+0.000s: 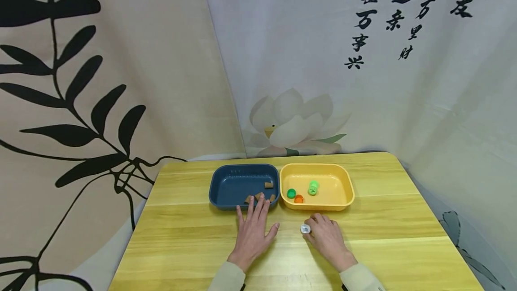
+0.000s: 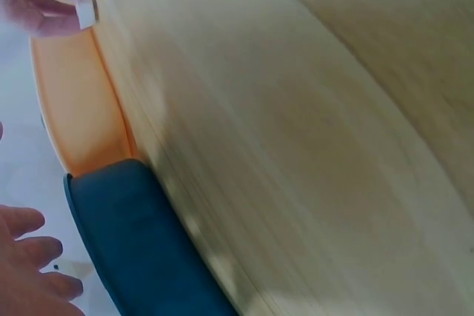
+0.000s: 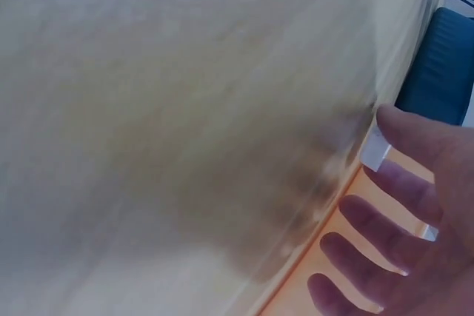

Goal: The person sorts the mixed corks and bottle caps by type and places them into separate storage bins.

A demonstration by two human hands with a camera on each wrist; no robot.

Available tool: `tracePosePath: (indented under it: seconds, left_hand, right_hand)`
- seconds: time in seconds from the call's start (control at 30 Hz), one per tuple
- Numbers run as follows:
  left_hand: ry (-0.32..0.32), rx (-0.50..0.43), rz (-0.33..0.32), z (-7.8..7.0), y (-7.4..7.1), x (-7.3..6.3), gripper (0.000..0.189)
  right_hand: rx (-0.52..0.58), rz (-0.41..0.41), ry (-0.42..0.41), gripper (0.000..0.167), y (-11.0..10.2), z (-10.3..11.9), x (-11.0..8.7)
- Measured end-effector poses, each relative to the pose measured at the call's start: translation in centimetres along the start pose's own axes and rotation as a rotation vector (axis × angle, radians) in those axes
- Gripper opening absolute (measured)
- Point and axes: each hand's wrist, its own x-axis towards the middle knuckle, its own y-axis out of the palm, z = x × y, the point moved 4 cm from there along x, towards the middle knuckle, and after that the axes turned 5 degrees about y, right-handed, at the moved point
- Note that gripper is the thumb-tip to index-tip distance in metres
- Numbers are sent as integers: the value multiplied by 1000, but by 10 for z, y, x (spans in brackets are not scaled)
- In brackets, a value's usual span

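Note:
My right hand (image 1: 326, 238) pinches a small white bottle cap (image 1: 305, 228) between thumb and forefinger, in front of the yellow tray. In the right wrist view the white cap (image 3: 375, 150) sits at the tips of thumb and forefinger, the other fingers spread apart. The left hand (image 1: 253, 232) has its fingers extended, fingertips over the front rim of the dark blue tray (image 1: 230, 185). Several brown corks (image 1: 269, 185) lie in that tray, some partly hidden by the fingers. Inside the yellow tray (image 1: 335, 178) are a green cap (image 1: 291, 193), an orange cap (image 1: 299, 199) and light green caps (image 1: 313, 187).
The two trays stand side by side at the back of the wooden table (image 1: 404, 237). Behind the table hangs a printed cloth (image 1: 307, 48) with a plant pattern and black characters.

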Motion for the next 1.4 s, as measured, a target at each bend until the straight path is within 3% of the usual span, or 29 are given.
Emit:
tracePosePath:
  seconds: [0.47, 0.7, 1.1, 1.4]
  left_hand:
    - [45, 40, 85, -11, 14, 13, 72]
    - [57, 75, 133, -19, 21, 21, 72]
    - [86, 132, 94, -26, 29, 23, 72]
    - [91, 140, 128, -31, 30, 27, 74]
  right_hand:
    - [32, -110, -33, 31, -21, 3, -8]
    - [50, -151, -29, 37, -34, 3, -10]
    - [66, -174, -6, 42, -54, 0, -7]
    - [70, -239, 6, 43, -71, -11, 2]
